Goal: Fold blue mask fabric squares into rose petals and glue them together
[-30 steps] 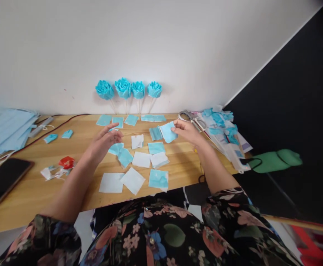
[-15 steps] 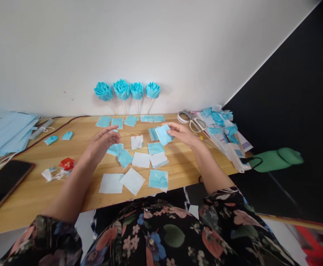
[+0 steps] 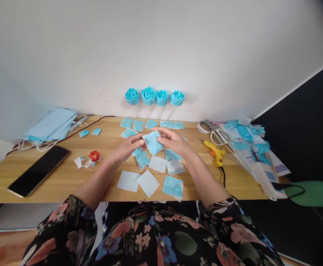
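Note:
Between my two hands, above the table, is a light blue square of mask fabric point(image 3: 153, 142). My right hand point(image 3: 173, 140) pinches its right side, thumb in front and fingers behind. At its left edge, my left hand point(image 3: 130, 147) has closed thumb and fingers on the fabric. Below my hands lie several loose pieces: a white square point(image 3: 148, 183), another white piece point(image 3: 158, 163) and a blue piece with pale edges point(image 3: 172, 186). Behind them, more blue pieces point(image 3: 138, 125) rest in a row near the wall.
Four-petalled look aside, several blue fabric flowers point(image 3: 148, 96) on sticks lean against the wall. A phone point(image 3: 40, 170), stacked masks point(image 3: 51, 123) and a red scrap point(image 3: 94, 156) are left. To the right are a yellow glue gun point(image 3: 216, 152), scissors point(image 3: 219, 136) and blue scraps point(image 3: 244, 133).
My left hand has come in to the right and taken the left edge of the blue square. My right hand still holds it. The view has turned left.

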`<state>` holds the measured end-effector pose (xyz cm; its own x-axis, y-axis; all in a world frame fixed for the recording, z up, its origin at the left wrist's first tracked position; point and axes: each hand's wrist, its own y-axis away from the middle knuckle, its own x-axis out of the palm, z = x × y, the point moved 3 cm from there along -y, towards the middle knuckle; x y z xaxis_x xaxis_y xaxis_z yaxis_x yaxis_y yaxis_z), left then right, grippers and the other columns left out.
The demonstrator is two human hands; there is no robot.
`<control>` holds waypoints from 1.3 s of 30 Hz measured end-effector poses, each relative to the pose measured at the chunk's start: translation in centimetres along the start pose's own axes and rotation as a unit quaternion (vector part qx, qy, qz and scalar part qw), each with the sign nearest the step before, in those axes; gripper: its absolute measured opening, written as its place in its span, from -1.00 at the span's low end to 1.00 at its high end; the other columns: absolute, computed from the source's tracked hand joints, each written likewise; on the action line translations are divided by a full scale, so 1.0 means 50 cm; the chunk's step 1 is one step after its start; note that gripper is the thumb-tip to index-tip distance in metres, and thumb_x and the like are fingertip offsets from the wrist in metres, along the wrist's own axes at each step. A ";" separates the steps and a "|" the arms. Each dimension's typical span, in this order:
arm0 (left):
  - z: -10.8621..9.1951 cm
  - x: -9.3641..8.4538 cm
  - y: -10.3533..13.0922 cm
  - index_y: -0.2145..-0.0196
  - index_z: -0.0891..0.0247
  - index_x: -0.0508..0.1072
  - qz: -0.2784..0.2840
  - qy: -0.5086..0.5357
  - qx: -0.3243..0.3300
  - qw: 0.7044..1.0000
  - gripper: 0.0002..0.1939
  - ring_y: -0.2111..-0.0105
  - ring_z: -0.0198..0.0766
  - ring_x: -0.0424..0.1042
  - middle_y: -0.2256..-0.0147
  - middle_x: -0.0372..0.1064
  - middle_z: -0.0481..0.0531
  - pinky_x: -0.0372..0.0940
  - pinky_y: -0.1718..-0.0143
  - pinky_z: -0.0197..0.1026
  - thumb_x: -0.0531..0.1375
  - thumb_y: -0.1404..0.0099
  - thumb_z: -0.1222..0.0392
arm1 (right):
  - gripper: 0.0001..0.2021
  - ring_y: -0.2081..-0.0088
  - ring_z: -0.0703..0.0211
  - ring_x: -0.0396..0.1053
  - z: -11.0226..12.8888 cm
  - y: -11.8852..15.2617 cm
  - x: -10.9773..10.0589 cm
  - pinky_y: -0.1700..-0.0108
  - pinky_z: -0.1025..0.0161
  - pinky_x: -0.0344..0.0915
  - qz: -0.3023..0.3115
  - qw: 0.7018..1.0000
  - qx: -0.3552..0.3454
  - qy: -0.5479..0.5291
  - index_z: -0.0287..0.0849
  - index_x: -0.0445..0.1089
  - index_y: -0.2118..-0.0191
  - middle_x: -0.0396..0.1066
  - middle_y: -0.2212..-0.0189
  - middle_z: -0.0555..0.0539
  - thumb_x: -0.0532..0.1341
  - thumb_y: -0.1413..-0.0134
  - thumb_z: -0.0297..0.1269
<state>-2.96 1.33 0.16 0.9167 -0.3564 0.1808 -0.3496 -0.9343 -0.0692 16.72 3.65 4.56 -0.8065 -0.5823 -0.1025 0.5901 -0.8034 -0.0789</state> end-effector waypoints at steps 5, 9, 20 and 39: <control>-0.010 0.000 -0.002 0.46 0.31 0.48 -0.072 0.016 -0.014 0.997 -0.64 0.43 -0.30 0.39 0.48 0.44 -0.03 0.27 0.29 -0.24 0.43 -0.02 -0.04 | -0.54 0.37 0.24 0.35 -0.012 -0.018 0.016 0.29 0.29 0.31 -0.003 1.000 0.007 0.014 -0.07 0.40 -0.16 0.44 0.38 0.02 0.26 -0.15 -0.08; -0.017 0.000 -0.003 0.50 0.30 0.45 -0.096 0.026 -0.007 0.995 -0.65 0.49 -0.35 0.36 0.53 0.41 -0.07 0.26 0.34 -0.26 0.43 0.01 -0.02 | -0.54 0.25 0.17 0.44 -0.024 -0.014 0.003 0.16 0.23 0.37 -0.037 0.999 0.028 -0.024 -0.07 0.46 -0.11 0.52 0.27 -0.03 0.23 -0.17 0.03; -0.005 0.003 -0.006 0.47 0.29 0.44 -0.085 -0.027 -0.021 0.996 -0.68 0.48 -0.30 0.42 0.52 0.45 -0.03 0.30 0.33 -0.22 0.36 -0.08 -0.03 | -0.64 0.33 0.18 0.44 -0.059 -0.027 -0.017 0.18 0.18 0.38 -0.120 0.992 0.023 0.003 -0.14 0.60 0.15 0.58 0.32 -0.03 0.39 0.09 -0.08; -0.168 -0.332 0.030 0.09 0.19 0.59 -0.141 -0.726 -0.238 0.629 -0.65 0.03 -0.01 0.44 0.02 0.53 0.14 0.25 0.09 -0.16 0.06 -0.31 0.17 | -0.62 0.44 0.22 0.46 -0.116 0.023 -0.129 0.32 0.21 0.41 -0.296 0.949 0.010 -0.108 -0.09 0.59 0.22 0.60 0.35 -0.01 0.47 0.26 -0.08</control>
<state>-20.35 5.85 5.29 0.0443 -0.1230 -0.9914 0.1646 -0.9779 0.1287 22.81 7.21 -0.63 -0.9865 -0.0383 0.1594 0.0323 -0.9987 -0.0403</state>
